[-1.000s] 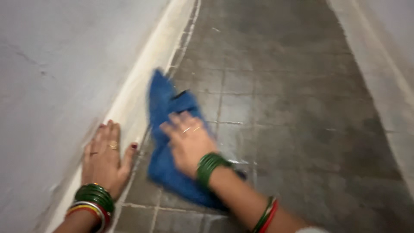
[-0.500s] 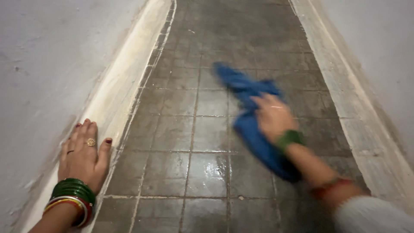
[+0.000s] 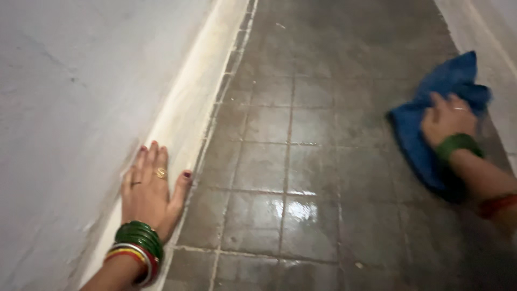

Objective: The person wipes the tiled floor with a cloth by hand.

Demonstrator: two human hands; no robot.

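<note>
Your right hand (image 3: 448,119) lies flat on the blue cloth (image 3: 431,116), fingers spread lightly and pointing to the far side, palm pressing the fabric down onto the floor (image 3: 301,161). You are not gripping the cloth; the hand simply rests on top of it. The cloth sits at the right of the scene, bunched and partly folded, its far corner reaching up to the pale skirting (image 3: 474,32) along the right wall. A green bangle (image 3: 456,145) circles your right wrist, and a red one (image 3: 498,203) shows further up the forearm.

Your left hand (image 3: 149,188) is planted at the near left, fingers wide and flat, leaning on the pale ledge (image 3: 188,108) where the left wall (image 3: 70,97) meets the floor. It holds nothing. A gold ring (image 3: 160,173) shows on one finger, and a stack of green, white and red bangles (image 3: 134,249) sits on the wrist.

The floor is dark grey tile with light grout lines. A wet sheen glints on the near tiles between your two hands.
</note>
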